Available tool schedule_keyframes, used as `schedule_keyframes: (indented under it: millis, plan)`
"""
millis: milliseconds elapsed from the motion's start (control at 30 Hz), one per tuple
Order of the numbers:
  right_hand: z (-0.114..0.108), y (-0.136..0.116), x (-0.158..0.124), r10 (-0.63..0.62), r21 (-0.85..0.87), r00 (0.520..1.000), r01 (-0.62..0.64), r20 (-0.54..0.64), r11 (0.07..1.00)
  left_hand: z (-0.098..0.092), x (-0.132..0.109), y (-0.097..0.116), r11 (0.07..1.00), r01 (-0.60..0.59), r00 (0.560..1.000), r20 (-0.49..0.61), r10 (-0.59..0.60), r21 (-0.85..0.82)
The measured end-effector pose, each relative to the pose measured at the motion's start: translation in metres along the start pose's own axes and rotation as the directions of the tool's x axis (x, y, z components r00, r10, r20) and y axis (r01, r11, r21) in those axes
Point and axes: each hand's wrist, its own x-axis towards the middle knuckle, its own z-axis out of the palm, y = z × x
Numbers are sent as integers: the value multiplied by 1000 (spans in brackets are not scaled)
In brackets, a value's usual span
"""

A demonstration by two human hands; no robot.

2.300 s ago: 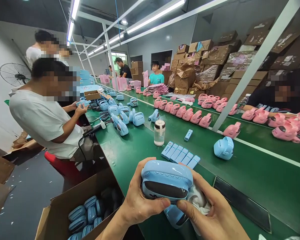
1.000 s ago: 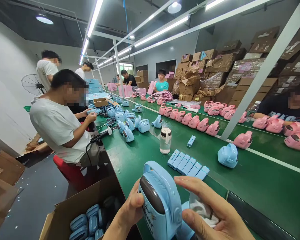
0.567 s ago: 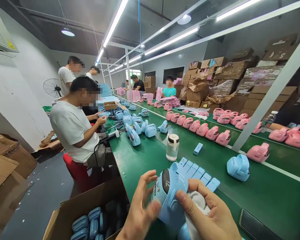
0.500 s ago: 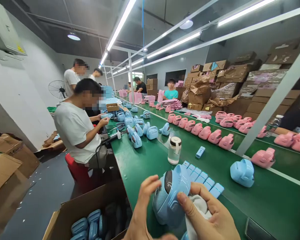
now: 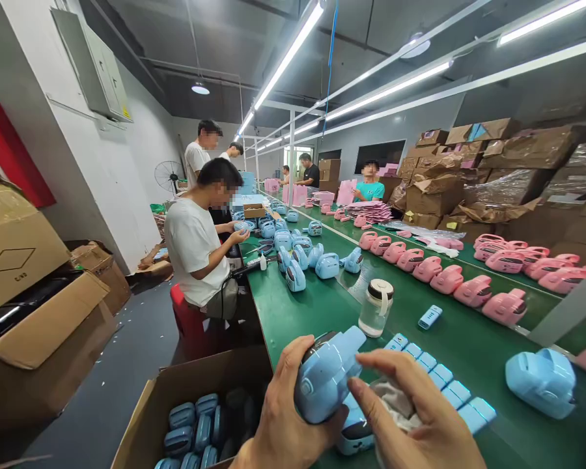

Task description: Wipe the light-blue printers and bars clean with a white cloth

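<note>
A glossy blue handled device (image 5: 325, 378) is tilted in front of me above the green table (image 5: 293, 326). My left hand (image 5: 286, 404) wraps round its left side and underside. My right hand (image 5: 415, 407) holds a crumpled white cloth (image 5: 395, 402) against its palm, with thumb and forefinger close to the device's right edge. Below the held device, another blue device (image 5: 355, 430) rests on the table, partly hidden by my hands. Several small blue blocks (image 5: 441, 376) lie in a row behind my right hand.
An open carton (image 5: 141, 417) of blue parts stands at lower left. A glass jar (image 5: 375, 309), a loose blue block (image 5: 430, 317) and a blue device (image 5: 541, 383) are on the table. Pink devices (image 5: 446, 279) line the right side. A person in white (image 5: 193, 244) sits at left.
The view has swung left. My left hand has gone from spread beside the device to wrapped round it. The device has turned, and my right fingers have come off it, keeping the cloth.
</note>
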Motion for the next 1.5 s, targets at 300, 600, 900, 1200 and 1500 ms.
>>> schedule_keyframes:
  millis: [300,600,900,1200,1500]
  plan:
    - [-28,-1,20,-191,-161,933,248,306,955,-18,7,-1,984,-177,981,81,175,23]
    - [-22,-8,31,-253,-129,891,321,376,938,-39,14,-1,979,-202,961,199,194,18]
    - [42,4,49,-165,-198,953,218,252,956,-28,0,-28,992,122,992,41,-123,10]
    - [113,28,102,56,-214,951,11,304,977,-26,24,-110,963,257,965,-40,-260,-79]
    - [190,72,163,52,-313,877,115,477,943,28,33,-204,970,223,956,-219,-198,100]
